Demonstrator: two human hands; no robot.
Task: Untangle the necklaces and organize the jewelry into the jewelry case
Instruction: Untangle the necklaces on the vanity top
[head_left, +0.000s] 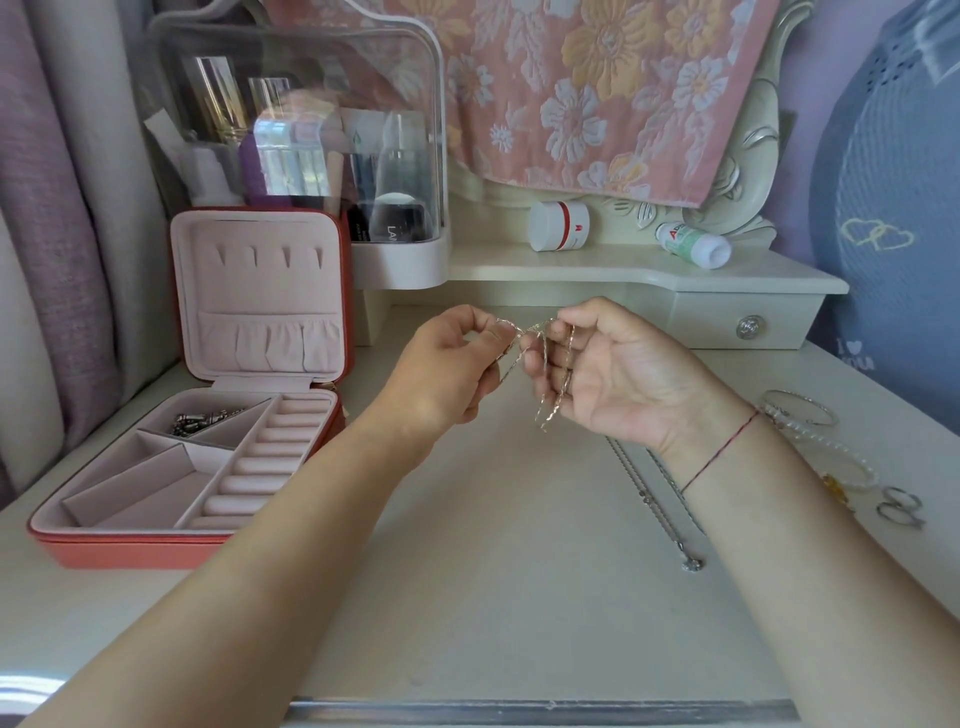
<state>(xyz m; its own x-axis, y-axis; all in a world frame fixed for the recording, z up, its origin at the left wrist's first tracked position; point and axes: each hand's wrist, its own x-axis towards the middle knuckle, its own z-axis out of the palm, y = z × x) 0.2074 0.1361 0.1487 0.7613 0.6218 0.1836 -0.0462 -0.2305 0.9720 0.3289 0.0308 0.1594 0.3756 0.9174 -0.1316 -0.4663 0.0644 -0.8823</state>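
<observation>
While both hands pinched it above the desk (493, 597), the thin chain (550, 384) hung mostly vertical in loops. Left hand (441, 374) and right hand (608, 379) fingers curled round it. Jewelry case (130, 545) stood open at left.

Open coral jewelry case (130, 551) at the left edge of the cream desk (493, 597), clear plastic cosmetics box (311, 130) behind it, thin gold chain (550, 400) held above the middle, silver pendant necklace (670, 525) right of centre, silver bangles (800, 408), pearl bracelet (841, 457), silver rings (901, 506) along the right edge.
</observation>
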